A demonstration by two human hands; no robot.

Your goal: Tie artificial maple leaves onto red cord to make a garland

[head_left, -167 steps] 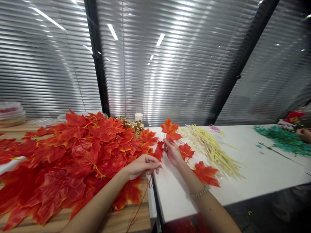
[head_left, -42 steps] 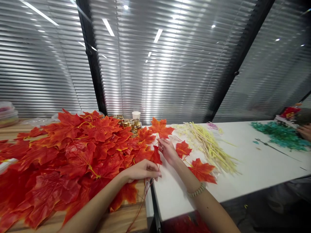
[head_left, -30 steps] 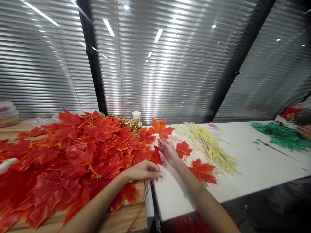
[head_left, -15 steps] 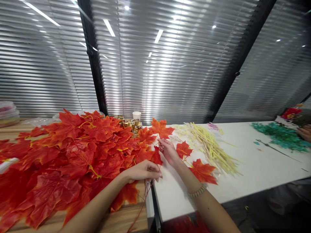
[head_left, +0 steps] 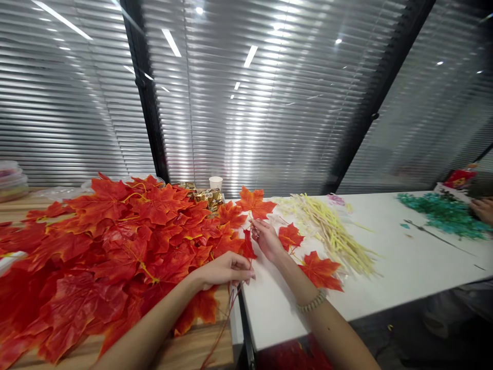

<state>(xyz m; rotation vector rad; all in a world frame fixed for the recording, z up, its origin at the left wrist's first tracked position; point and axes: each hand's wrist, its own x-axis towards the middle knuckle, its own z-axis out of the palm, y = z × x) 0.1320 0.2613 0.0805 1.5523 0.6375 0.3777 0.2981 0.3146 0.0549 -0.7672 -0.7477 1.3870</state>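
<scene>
My right hand [head_left: 265, 237] pinches the yellow stem end of an orange-red artificial maple leaf [head_left: 256, 203], which points away from me. Below and to the left, my left hand [head_left: 231, 271] has its fingers closed on a thin red cord [head_left: 221, 331] that trails down past the table edge. A small red leaf [head_left: 247, 245] sits between the two hands. Two more maple leaves, one [head_left: 290, 236] by my right wrist and another [head_left: 322, 271] beside the forearm, lie on the white table. A large heap of artificial maple leaves [head_left: 111, 252] spreads under and beyond my left arm.
Yellow stems [head_left: 335, 236] lie in a bundle on the white table [head_left: 389, 272]. A paper cup [head_left: 215, 183] and gold wrappers [head_left: 210, 197] stand behind the heap. Another person's hand [head_left: 483, 209] is near teal foliage [head_left: 442, 213]. A gap separates the wooden table [head_left: 192, 352] from the white one.
The view has shifted very slightly. Both hands keep nearly the same place and hold, with the leaf and the cord still in them.
</scene>
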